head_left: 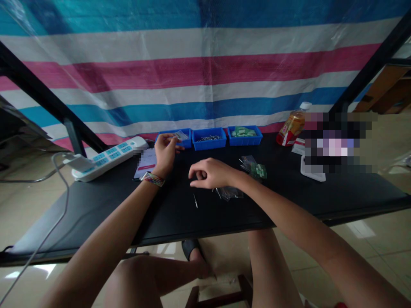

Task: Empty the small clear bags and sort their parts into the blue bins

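My left hand reaches to the left blue bin, its thumb and fingers pinched at the edge of a small clear plastic bag. Over the middle of the black table my right hand hovers with curled fingers, thumb and forefinger a little apart, and nothing shows between them. A single metal blind rivet lies on the table below it. Partly behind my right wrist are clear bags with loose rivets beside them. A green packet sits beyond the forearm.
The middle blue bin holds several rivets, the right blue bin green packets. A power strip with a plugged-in charger and a phone lie left. A drink bottle and a white object stand right. Striped sheeting hangs behind.
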